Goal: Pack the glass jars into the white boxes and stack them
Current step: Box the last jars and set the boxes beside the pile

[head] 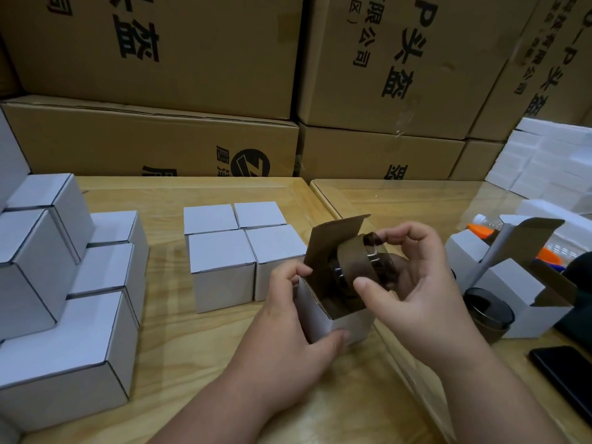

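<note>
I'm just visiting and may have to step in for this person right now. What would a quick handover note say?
Left hand grips the open white box, tilted on the table.
Right hand holds the dark glass jar at the box's mouth, partly in.
Done: four closed boxes grouped at center, more stacked on the left.
Left: seat the jar, close the flaps, stack it; another jar and open box wait on the right.

Your left hand [288, 318] grips an open white box [336, 318] on the wooden table [224, 363]. Your right hand [413, 283] holds a dark glass jar [355, 267], tilted, at the box mouth, perhaps partly inside. Four closed boxes [237, 248] sit just behind, with stacked boxes [64, 283] at the left.
</note>
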Available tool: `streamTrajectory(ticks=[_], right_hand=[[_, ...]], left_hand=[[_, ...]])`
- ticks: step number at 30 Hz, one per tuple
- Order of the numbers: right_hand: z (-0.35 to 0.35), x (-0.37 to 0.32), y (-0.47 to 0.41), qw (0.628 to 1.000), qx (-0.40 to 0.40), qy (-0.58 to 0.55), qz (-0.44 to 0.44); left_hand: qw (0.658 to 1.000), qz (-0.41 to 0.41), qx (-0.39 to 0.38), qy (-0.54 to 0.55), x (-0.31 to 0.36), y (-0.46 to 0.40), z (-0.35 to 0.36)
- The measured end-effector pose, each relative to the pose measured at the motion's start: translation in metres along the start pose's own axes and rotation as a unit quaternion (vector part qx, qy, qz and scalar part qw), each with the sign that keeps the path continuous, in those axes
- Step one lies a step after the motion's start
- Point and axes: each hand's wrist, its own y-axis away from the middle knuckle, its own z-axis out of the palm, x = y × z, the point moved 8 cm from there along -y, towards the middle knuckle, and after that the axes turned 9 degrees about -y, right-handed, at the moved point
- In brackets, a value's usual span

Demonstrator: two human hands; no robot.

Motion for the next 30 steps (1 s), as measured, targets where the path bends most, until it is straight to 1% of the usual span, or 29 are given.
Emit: streamTrajectory(ticks=[2, 4, 6, 9, 14, 18, 21, 25, 27, 30], right_hand=[[0.001, 0.0, 0.001, 0.998, -0.032, 0.059, 0.006], [0.005, -0.004, 0.002, 0.988, -0.062, 0.139, -0.01], [0.01, -0.005, 0.002, 0.98, -0.082, 0.183, -0.017], [0.012, -0.001, 0.002, 0.976, -0.092, 0.196, -0.004], [0.014, 0.002, 0.003, 0.963, -0.113, 0.243, -0.014], [0.015, 0.008, 0.004, 0.961, -0.139, 0.24, 0.023], [0.014, 0.009, 0.003, 0.955, -0.143, 0.258, 0.03], [0.017, 0.012, 0.003, 0.933, -0.145, 0.329, 0.031], [0.016, 0.014, 0.003, 0.931, -0.137, 0.336, 0.041], [0.017, 0.015, 0.002, 0.925, -0.145, 0.348, 0.046]], left_hand=[[1.0, 0.002, 0.0, 0.003, 0.0, -0.001, 0.001], [1.0, 0.007, 0.003, 0.011, 0.0, -0.001, 0.001], [1.0, 0.011, 0.006, 0.015, 0.001, -0.001, 0.001], [1.0, 0.016, 0.008, 0.015, 0.002, -0.001, 0.001], [1.0, 0.015, 0.009, 0.014, 0.003, 0.0, 0.0], [1.0, 0.017, 0.001, 0.015, 0.004, 0.0, 0.0], [1.0, 0.022, 0.002, 0.012, 0.005, 0.0, 0.0], [0.999, 0.031, 0.018, 0.018, 0.007, -0.001, -0.001], [0.999, 0.032, 0.026, 0.026, 0.008, -0.001, -0.002], [0.998, 0.036, 0.032, 0.028, 0.007, -0.002, -0.002]])
